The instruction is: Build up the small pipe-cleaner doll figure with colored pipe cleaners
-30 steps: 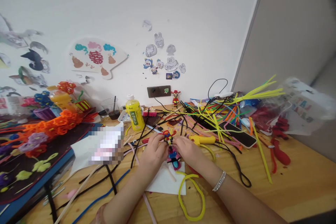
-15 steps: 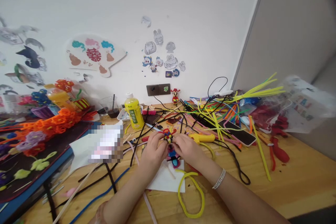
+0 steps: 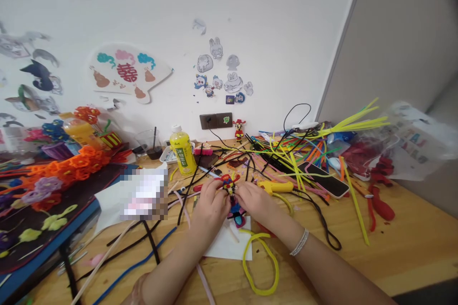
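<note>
A small doll made of pipe cleaners, with a red hat, a pale face and a blue and pink body, is held over the middle of the table. My left hand pinches it from the left, and my right hand from the right, both near its head. The fingertips partly cover the doll. Under it lies a white sheet of paper. A loop of yellow pipe cleaner rests just in front. The yellow glue gun lies to the right of my right hand.
A yellow drink bottle stands behind my left hand. Loose pipe cleaners and a phone crowd the back right. A similar red figure stands by the wall. Orange pipe-cleaner flowers lie at left, on a dark mat.
Both hands keep their grip on the doll and have barely shifted. The doll's lower body has moved very slightly.
</note>
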`<state>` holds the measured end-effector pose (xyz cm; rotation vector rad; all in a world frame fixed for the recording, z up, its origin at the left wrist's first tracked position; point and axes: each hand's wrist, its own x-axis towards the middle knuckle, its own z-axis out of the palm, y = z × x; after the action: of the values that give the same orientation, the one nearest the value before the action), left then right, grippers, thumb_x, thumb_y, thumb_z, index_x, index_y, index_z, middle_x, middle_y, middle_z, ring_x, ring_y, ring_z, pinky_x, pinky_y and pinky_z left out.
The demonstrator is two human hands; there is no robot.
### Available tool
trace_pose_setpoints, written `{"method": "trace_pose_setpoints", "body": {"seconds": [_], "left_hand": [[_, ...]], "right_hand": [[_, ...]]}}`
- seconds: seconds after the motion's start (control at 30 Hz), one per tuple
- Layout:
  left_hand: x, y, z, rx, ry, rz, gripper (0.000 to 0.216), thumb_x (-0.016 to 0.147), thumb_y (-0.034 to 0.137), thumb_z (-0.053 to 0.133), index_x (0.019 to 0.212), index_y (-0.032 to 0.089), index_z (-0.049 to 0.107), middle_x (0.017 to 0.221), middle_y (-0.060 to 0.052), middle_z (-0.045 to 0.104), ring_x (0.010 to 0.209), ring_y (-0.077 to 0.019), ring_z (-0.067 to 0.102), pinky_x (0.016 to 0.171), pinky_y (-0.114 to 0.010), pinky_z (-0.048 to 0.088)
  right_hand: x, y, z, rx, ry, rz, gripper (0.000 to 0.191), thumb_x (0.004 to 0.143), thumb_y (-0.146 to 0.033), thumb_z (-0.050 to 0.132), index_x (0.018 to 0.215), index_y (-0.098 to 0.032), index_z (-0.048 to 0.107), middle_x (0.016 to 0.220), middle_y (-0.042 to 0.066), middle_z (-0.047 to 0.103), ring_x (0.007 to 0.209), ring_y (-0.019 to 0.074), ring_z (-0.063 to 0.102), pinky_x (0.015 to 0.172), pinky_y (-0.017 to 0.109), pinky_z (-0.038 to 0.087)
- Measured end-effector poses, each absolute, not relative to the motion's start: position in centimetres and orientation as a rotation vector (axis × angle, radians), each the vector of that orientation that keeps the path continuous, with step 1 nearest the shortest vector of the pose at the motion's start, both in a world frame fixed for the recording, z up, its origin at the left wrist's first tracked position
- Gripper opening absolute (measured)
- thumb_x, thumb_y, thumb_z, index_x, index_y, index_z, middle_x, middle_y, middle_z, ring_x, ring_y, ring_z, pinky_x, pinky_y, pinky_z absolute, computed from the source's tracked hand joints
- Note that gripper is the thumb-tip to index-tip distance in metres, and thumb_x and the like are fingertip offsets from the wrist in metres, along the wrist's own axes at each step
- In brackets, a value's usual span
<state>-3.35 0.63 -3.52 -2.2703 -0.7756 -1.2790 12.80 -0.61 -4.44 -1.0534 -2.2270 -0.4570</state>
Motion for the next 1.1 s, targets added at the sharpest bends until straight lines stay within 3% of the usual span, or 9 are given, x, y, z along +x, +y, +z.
{"method": "trace_pose_setpoints", "body": {"seconds": [0.27,0.5,0.77,1.1], "left_hand": [[-3.3,0.3,-3.3,-2.309,-0.754,-1.29,0.007,0.076,0.008,0.051,0.077,0.016,0.053,0.091,-0.012,0.055,0.091,-0.0222,0.052,0.075,-0.039,0.05],[-3.2,0.3,-3.4,-2.348,-0.758,-1.283,0.01,0.077,0.007,0.049,0.079,0.016,0.053,0.094,-0.012,0.054,0.093,-0.0225,0.05,0.078,-0.04,0.049],[-4.3,0.6,-2.4,-2.465,-0.672,-1.16,0.007,0.076,0.011,0.052,0.082,0.015,0.053,0.094,-0.012,0.054,0.096,-0.0231,0.05,0.08,-0.039,0.048],[-4.6,1.0,-2.5,-2.484,-0.669,-1.168,0.009,0.077,0.01,0.049,0.083,0.015,0.052,0.096,-0.012,0.054,0.093,-0.0203,0.052,0.074,-0.033,0.05]], "right_hand": [[13.1,-0.7,-3.7,-1.014,-2.25,-0.549,0.019,0.086,-0.009,0.038,0.072,-0.016,0.049,0.071,0.007,0.057,0.072,0.0191,0.054,0.067,0.03,0.048],[13.5,-0.8,-3.4,-0.975,-2.267,-0.424,0.019,0.088,-0.011,0.037,0.074,-0.016,0.05,0.073,0.006,0.057,0.072,0.0182,0.052,0.068,0.03,0.046],[13.7,-1.3,-2.8,-1.013,-2.112,-0.036,0.011,0.085,-0.013,0.043,0.085,-0.017,0.053,0.083,0.007,0.062,0.079,0.0183,0.056,0.073,0.031,0.046],[13.3,-0.8,-3.4,-1.047,-1.86,0.407,0.014,0.083,-0.015,0.046,0.093,-0.02,0.054,0.087,0.004,0.064,0.08,0.0161,0.061,0.071,0.029,0.047]]}}
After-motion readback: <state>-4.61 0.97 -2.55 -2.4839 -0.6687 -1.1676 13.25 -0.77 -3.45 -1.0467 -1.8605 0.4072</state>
